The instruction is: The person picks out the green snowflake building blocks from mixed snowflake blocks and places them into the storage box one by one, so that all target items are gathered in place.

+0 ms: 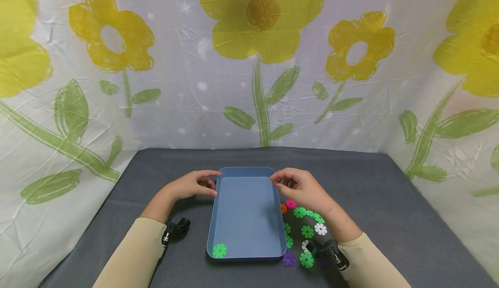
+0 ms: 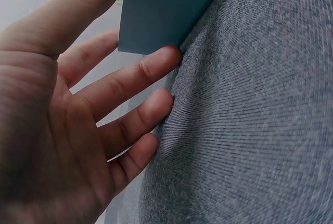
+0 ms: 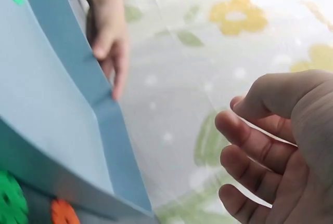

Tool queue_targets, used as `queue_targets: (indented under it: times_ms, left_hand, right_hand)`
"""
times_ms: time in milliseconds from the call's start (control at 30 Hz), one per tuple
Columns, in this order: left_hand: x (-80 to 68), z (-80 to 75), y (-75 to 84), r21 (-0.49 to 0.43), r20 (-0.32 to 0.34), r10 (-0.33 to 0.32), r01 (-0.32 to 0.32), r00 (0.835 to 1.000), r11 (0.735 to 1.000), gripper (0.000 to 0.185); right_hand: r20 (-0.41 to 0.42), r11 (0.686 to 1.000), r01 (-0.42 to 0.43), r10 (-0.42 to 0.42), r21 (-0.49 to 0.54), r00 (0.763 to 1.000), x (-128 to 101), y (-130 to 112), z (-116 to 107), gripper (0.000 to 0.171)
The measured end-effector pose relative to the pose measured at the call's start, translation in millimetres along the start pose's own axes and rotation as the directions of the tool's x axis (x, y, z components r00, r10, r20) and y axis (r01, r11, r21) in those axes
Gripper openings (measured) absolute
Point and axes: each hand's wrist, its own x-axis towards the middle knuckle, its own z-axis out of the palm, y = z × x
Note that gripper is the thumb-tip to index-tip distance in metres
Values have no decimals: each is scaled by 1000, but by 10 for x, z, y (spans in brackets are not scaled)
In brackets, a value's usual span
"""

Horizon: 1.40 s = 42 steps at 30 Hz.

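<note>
Both hands flank the far corners of the shallow blue plastic tray [image 1: 246, 210] on the grey surface [image 1: 390, 210]: left hand [image 1: 195, 185] and right hand [image 1: 300, 188] loosely spread, gripping nothing, seemingly steadying it.

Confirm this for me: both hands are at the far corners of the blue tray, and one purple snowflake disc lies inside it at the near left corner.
Not quite. The disc inside the blue tray is green, not purple; the head view shows it at the near left corner. The rest stands: the left hand and the right hand are at the tray's far corners. A purple disc does lie outside, on the table.
</note>
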Motion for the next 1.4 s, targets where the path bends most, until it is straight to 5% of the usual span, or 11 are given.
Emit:
queue_targets:
  times_ms: [267, 567, 733, 933, 1067, 1200, 1400]
  left_hand:
    - [26, -1, -43, 4, 1, 13, -13, 1000, 1000, 76]
    - [20, -6, -40, 5, 0, 4, -4, 1000, 1000, 75]
    - [32, -4, -41, 4, -3, 3, -3, 1000, 1000, 74]
    - [44, -8, -49, -1, 2, 1, -1, 1000, 1000, 76]
    - [44, -15, -46, -10, 2, -2, 2, 1000, 1000, 76]
    - [40, -17, -48, -9, -3, -2, 2, 1000, 1000, 75]
    - [24, -2, -70, -16, 6, 17, -16, 1000, 1000, 76]
  right_hand:
    - [-4, 999, -47, 47, 15, 999, 12, 316, -340, 21]
    - [108, 986, -158, 151, 61, 983, -33, 801, -549, 24]
    - [193, 961, -268, 251, 70, 949, -79, 1029, -602, 31]
    - [326, 911, -404, 357, 85, 875, -145, 1190, -628, 31]
    - [386, 918, -394, 346, 51, 855, -170, 1202, -650, 33]
    - [384, 942, -334, 323, -40, 865, -172, 1171, -647, 33]
    - [340, 932, -336, 362, -136, 868, -163, 1154, -589, 25]
